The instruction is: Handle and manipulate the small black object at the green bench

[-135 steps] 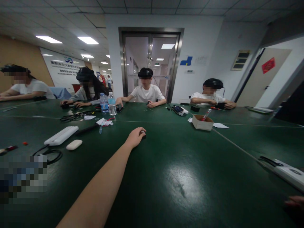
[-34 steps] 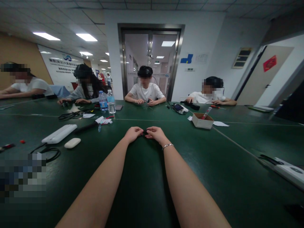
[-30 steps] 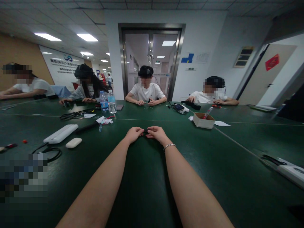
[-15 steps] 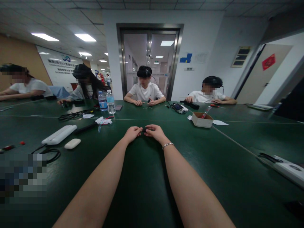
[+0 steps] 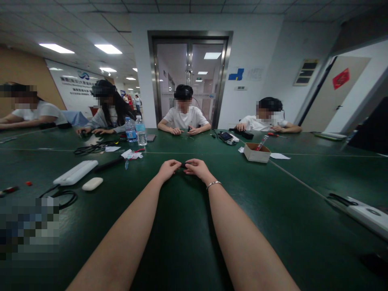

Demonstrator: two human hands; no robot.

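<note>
Between my two hands is a small black object (image 5: 183, 165), too small and too covered by fingers to name. My left hand (image 5: 168, 169) pinches its left end between thumb and fingers. On the other end, the fingers of my right hand (image 5: 197, 169) are closed round it, and a silver bangle circles that wrist. Both forearms stretch forward over the green table (image 5: 184, 226), with the hands just above or on its surface; which of the two I cannot tell.
Left of me lie a white power-bank-like box (image 5: 75, 172), a white oval case (image 5: 92, 184) and black cables (image 5: 93, 148). Two water bottles (image 5: 141, 131) stand farther back. At right are a small carton (image 5: 257, 152) and a white device (image 5: 368, 212). Several people sit across the table.
My hands keep their hold on the small black object, almost unmoved. Across the table at left, a co-worker's hands have shifted, one now lying flatter on the tabletop.
</note>
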